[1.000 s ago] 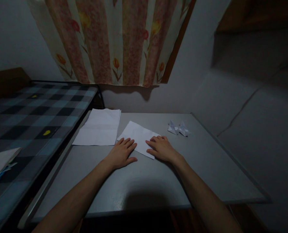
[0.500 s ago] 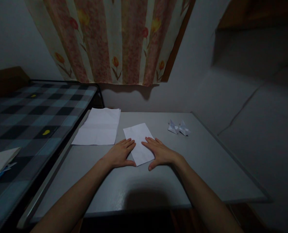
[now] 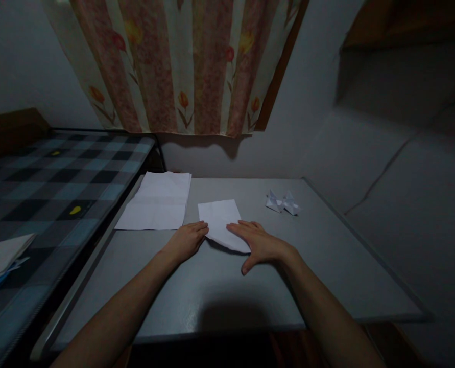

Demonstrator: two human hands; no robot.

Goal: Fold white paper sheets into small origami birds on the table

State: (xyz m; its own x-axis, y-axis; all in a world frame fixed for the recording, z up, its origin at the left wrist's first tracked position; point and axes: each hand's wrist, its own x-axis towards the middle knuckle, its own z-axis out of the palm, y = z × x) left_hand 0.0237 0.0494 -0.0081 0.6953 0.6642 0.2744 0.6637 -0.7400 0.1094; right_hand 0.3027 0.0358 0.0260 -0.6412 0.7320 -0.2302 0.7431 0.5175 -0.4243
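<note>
A folded white sheet of paper (image 3: 222,219) lies in the middle of the table, its near edge curling up off the surface. At its left edge my left hand (image 3: 189,239) is closed on the paper, fingers together and the thumb hidden. My right hand (image 3: 258,241) rests on the right part of the paper with the fingers stretched out and the thumb spread away over the table. Two small folded white paper figures (image 3: 282,203) stand beyond my right hand, side by side.
A stack of white paper sheets (image 3: 156,202) lies at the table's back left. The grey table (image 3: 327,271) meets a wall on the right. On the left is a bed with a checked cover (image 3: 70,174), with folded papers (image 3: 5,255) on it. A flowered curtain (image 3: 181,66) hangs behind.
The paper has turned slightly and moved away from me, and its near edge has risen. My left hand's fingers have closed at its left edge; my right hand has shifted slightly right.
</note>
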